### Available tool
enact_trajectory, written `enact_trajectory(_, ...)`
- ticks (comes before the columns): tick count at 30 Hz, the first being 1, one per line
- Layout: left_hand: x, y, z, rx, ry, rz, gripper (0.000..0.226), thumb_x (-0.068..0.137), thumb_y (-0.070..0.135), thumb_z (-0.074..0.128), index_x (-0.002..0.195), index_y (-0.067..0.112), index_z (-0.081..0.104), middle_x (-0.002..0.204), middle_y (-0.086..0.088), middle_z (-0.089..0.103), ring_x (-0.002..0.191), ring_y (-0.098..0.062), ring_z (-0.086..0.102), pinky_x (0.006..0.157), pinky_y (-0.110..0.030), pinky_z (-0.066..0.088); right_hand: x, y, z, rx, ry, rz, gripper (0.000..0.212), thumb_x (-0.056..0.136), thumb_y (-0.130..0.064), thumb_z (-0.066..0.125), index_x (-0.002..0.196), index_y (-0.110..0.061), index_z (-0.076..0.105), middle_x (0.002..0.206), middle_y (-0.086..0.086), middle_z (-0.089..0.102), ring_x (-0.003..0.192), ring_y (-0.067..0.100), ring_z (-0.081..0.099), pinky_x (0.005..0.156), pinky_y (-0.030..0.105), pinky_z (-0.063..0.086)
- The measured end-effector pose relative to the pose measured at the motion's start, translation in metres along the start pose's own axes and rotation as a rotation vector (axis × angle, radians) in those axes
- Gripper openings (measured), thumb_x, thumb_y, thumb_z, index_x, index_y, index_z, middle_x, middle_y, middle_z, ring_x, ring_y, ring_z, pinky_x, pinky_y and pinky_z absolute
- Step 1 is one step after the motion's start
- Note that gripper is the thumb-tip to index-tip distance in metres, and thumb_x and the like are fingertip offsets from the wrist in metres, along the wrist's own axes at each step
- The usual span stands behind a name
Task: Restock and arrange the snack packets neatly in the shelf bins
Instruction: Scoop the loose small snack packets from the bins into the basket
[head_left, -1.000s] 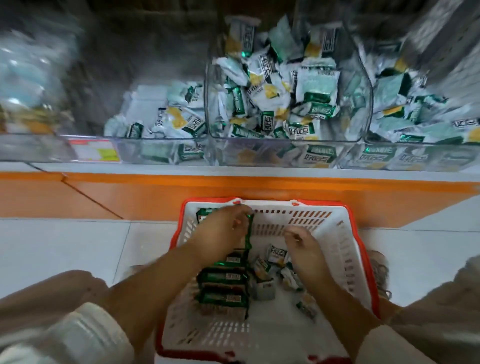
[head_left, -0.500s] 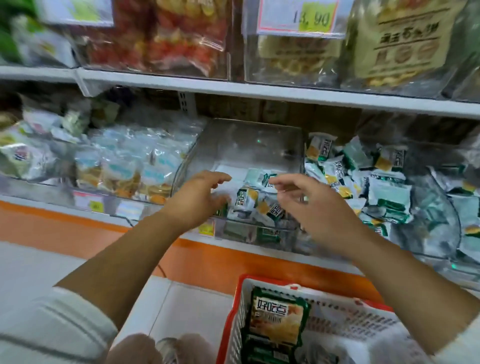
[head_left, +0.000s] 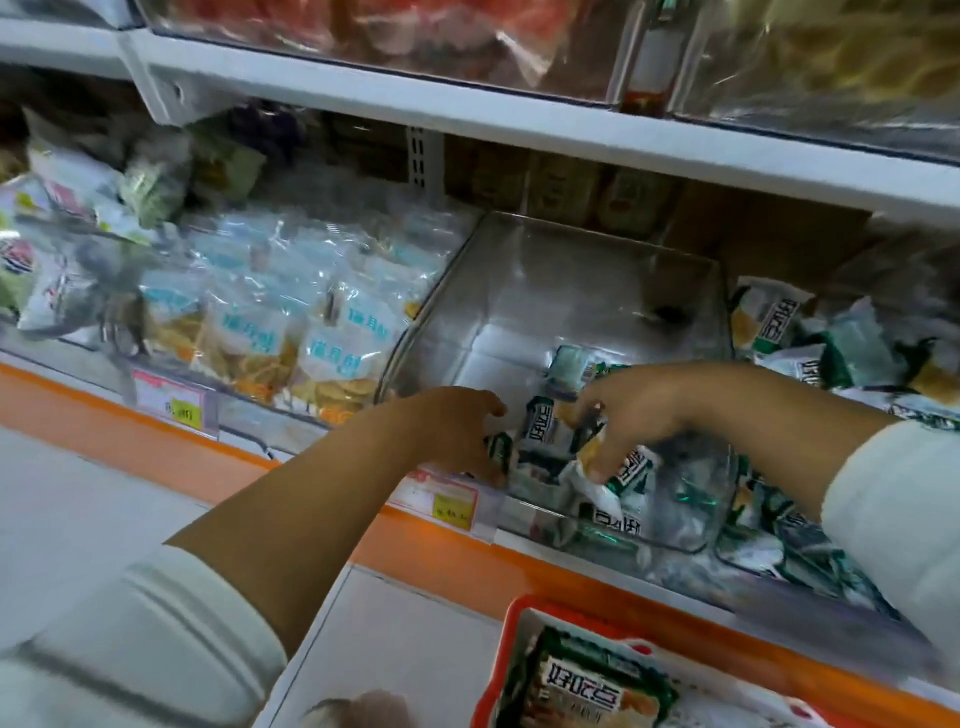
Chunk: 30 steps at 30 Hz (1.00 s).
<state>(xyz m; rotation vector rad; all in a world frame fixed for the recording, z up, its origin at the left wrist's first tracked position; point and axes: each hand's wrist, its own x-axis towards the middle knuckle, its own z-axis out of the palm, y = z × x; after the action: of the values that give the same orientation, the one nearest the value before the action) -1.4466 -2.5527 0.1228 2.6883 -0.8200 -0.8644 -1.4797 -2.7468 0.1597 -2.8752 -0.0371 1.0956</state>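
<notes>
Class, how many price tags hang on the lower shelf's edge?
2 price tags: one below the left biscuit bin, one beneath the left hand. More may be hidden.

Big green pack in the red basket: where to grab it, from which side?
Pinch its top sealed edge, coming from above. The green pack sits just inside the red basket rim, so the walls likely block a side approach; its upper edge looks free. Its lower end is out of frame.

The rear of the middle bin (head_left: 597, 270) is left bare and can be entered from above, under the upper shelf (head_left: 467, 111). Its front is blocked by packets (head_left: 621, 480), the left hand (head_left: 452, 431) and the right hand (head_left: 644, 410). Both sides are closed by full bins (head_left: 244, 415).
</notes>
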Motion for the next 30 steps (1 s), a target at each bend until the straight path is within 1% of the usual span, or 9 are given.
enact_trajectory(3, 0.002, -0.002, 0.004, -0.049, 0.014, 0.016, 0.086, 0.078, 0.042, 0.080, 0.149, 0.028, 0.034, 0.139, 0.001, 0.054, 0.117, -0.021, 0.054, 0.095, -0.031, 0.048, 0.007, 0.002, -0.009, 0.166, 0.186, -0.042, 0.057, 0.072, -0.039, 0.082, 0.123, -0.030, 0.056, 0.134, -0.002, 0.049, 0.111, 0.018, 0.050, 0.082, 0.027, 0.045)
enact_trajectory(5, 0.002, -0.002, 0.004, -0.023, 0.006, 0.038, 0.076, 0.078, 0.044, 0.079, 0.143, 0.025, 0.045, 0.134, 0.001, 0.055, 0.104, -0.016, 0.053, 0.089, -0.032, 0.052, 0.016, -0.001, -0.013, 0.217, 0.192, -0.042, 0.067, 0.075, -0.034, 0.080, 0.134, -0.030, 0.048, 0.138, -0.001, 0.044, 0.112, 0.020, 0.048, 0.076, 0.025, 0.043)
enact_trajectory(9, -0.001, -0.003, 0.001, -0.016, -0.010, 0.066, 0.069, 0.082, 0.041, 0.077, 0.142, 0.025, 0.047, 0.135, 0.002, 0.054, 0.100, -0.012, 0.048, 0.083, -0.026, 0.044, 0.028, -0.008, -0.004, 0.141, 0.031, 0.006, 0.092, 0.077, -0.033, 0.077, 0.152, -0.031, 0.023, 0.157, -0.003, 0.026, 0.139, 0.023, 0.032, 0.107, 0.036, 0.038)
enact_trajectory(13, -0.004, -0.003, 0.002, -0.063, -0.025, 0.074, 0.065, 0.082, 0.036, 0.078, 0.139, 0.029, 0.047, 0.129, 0.004, 0.054, 0.103, -0.014, 0.051, 0.086, -0.028, 0.045, 0.026, -0.008, 0.002, 0.213, 0.002, 0.023, 0.100, 0.075, -0.032, 0.079, 0.153, -0.030, 0.018, 0.160, 0.000, 0.019, 0.143, 0.025, 0.026, 0.108, 0.039, 0.038)
enact_trajectory(20, -0.003, -0.005, 0.007, -0.173, 0.129, 0.085, 0.062, 0.077, 0.035, 0.082, 0.133, 0.026, 0.055, 0.125, 0.003, 0.055, 0.104, -0.013, 0.053, 0.089, -0.027, 0.046, 0.004, -0.006, 0.003, 0.340, 0.059, 0.029, 0.079, 0.068, -0.033, 0.086, 0.136, -0.019, 0.048, 0.142, 0.004, 0.047, 0.122, 0.024, 0.047, 0.093, 0.029, 0.041)
enact_trajectory(23, -0.009, 0.000, 0.008, -0.190, 0.301, 0.094, 0.064, 0.078, 0.036, 0.082, 0.135, 0.022, 0.056, 0.124, 0.001, 0.051, 0.101, -0.008, 0.049, 0.083, -0.013, 0.039, -0.011, -0.010, 0.007, 0.336, 0.203, 0.003, 0.073, 0.068, -0.035, 0.086, 0.129, -0.026, 0.048, 0.123, -0.001, 0.051, 0.101, 0.019, 0.052, 0.072, 0.027, 0.045)
enact_trajectory(26, -0.027, 0.016, 0.011, -0.406, 0.734, 0.122, 0.056, 0.076, 0.031, 0.083, 0.127, 0.020, 0.062, 0.116, 0.004, 0.050, 0.096, -0.004, 0.048, 0.074, 0.005, 0.031, -0.034, -0.015, 0.008, 0.414, 0.454, -0.033, 0.070, 0.071, -0.036, 0.083, 0.129, -0.022, 0.045, 0.114, -0.004, 0.051, 0.091, 0.014, 0.050, 0.059, 0.017, 0.039)
enact_trajectory(28, -0.045, 0.033, 0.013, -0.541, 0.973, 0.186, 0.047, 0.078, 0.028, 0.081, 0.120, 0.020, 0.063, 0.115, 0.001, 0.054, 0.097, -0.006, 0.051, 0.080, 0.003, 0.032, -0.059, -0.017, 0.008, 0.534, 0.617, -0.058, 0.068, 0.070, -0.038, 0.083, 0.126, -0.023, 0.047, 0.110, -0.005, 0.052, 0.087, 0.013, 0.051, 0.057, 0.017, 0.037)
enact_trajectory(30, -0.065, 0.053, 0.018, -0.615, 1.048, 0.231, 0.039, 0.081, 0.031, 0.078, 0.115, 0.022, 0.062, 0.113, 0.003, 0.058, 0.098, -0.006, 0.054, 0.083, -0.004, 0.037, -0.091, -0.016, 0.014, 0.670, 0.704, -0.085, 0.063, 0.069, -0.040, 0.083, 0.120, -0.028, 0.048, 0.106, -0.008, 0.054, 0.080, 0.008, 0.054, 0.055, 0.020, 0.042)
